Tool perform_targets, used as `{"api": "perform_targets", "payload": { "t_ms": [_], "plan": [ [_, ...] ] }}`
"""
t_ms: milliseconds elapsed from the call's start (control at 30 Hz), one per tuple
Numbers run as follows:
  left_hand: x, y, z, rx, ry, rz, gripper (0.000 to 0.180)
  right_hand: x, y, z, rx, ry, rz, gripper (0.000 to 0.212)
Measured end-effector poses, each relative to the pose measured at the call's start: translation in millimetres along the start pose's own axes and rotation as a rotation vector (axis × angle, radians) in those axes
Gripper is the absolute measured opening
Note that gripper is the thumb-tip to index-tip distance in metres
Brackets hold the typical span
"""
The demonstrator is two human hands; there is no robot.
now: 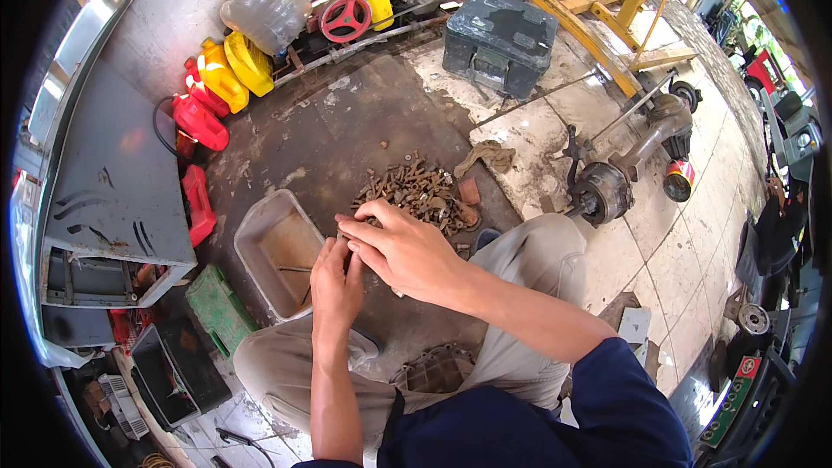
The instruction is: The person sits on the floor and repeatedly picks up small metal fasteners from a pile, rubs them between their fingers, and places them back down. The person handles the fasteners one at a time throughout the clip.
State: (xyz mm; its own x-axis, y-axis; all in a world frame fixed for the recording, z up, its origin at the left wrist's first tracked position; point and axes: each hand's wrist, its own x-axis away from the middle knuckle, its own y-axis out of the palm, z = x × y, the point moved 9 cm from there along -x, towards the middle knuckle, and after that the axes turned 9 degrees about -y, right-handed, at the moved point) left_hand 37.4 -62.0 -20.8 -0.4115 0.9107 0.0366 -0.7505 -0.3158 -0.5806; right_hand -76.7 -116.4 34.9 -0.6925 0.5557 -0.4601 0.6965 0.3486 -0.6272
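My left hand (pixel 336 284) and my right hand (pixel 409 250) meet over the right edge of a beige plastic tray (pixel 251 247). Their fingers are closed around something small and dark, mostly hidden, whose kind I cannot make out. A thin dark rod (pixel 293 269) shows over the tray just left of my left hand; whether that hand holds it is unclear. Brownish residue covers the tray's bottom. Just beyond my right hand lies a heap of rusty bolts and small metal parts (pixel 420 195), with a brown rag (pixel 487 156) behind it.
A dark toolbox (pixel 501 42) stands farther back. To the right are a greasy axle assembly (pixel 602 191) and a yellow frame (pixel 598 35). Red and yellow jugs (pixel 221 74) line the left wall near a grey cabinet (pixel 121 165). A green case (pixel 218 305) lies by my left knee.
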Motion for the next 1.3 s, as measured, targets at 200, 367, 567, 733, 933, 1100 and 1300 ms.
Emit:
{"api": "perform_targets", "payload": {
  "t_ms": [200, 367, 567, 733, 933, 1100, 1300],
  "plan": [
    [3, 0, 12, -0.042, 0.065, 0.037, 0.015, -1, 1, 6, -0.076, 0.068, -0.039, 0.028],
    [16, 5, 30, -0.089, 0.182, 0.089, 0.012, 1, 5, 11, -0.135, 0.073, 0.006, 0.026],
    [8, 5, 19, -0.154, 0.148, 0.130, 0.012, 0, 4, 11, -0.137, 0.091, 0.020, 0.026],
    [-1, -7, 11, -0.097, -0.004, 0.113, 0.013, -1, -2, 8, -0.141, 0.077, 0.046, 0.025],
    [0, -5, 11, -0.171, 0.068, 0.127, 0.013, -1, 6, 12, -0.165, 0.115, -0.036, 0.028],
    [11, 5, 28, -0.122, 0.233, 0.138, 0.013, 0, 11, 15, -0.138, 0.101, -0.023, 0.028],
    [4, -1, 21, -0.213, 0.164, 0.132, 0.011, -1, 12, 18, -0.156, 0.136, -0.045, 0.027]
  ]
}}
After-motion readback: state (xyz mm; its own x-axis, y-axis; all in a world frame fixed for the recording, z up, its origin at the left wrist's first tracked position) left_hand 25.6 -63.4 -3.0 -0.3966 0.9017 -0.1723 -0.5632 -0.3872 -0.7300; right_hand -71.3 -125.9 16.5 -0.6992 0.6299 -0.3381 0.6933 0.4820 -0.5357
